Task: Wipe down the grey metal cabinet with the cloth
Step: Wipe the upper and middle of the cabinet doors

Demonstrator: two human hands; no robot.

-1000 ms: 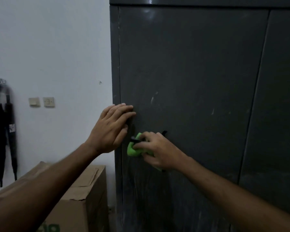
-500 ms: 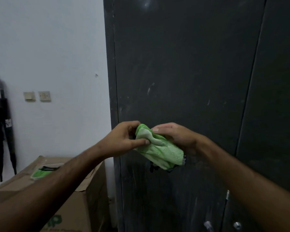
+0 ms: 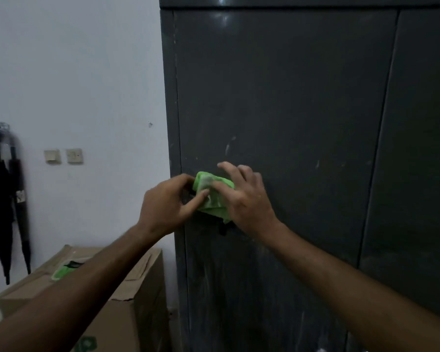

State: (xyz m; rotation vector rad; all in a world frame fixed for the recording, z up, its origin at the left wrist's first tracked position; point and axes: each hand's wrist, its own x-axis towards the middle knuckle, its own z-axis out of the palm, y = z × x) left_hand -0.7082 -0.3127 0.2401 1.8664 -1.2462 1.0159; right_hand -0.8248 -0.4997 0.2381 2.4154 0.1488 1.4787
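Against the grey cabinet (image 3: pixel 290 97), green cloth (image 3: pixel 215 196) between both hands.

Two bare forearms showed, one coming in from 7 o'clock and the other from 5 o'clock. No sleeve covered either arm as far back as the picture's edge. The left hand (image 3: pixel 167 207) and the right hand (image 3: pixel 249 199) wore no gloves. Both wrists were bare, and the fingers that showed carried no rings.
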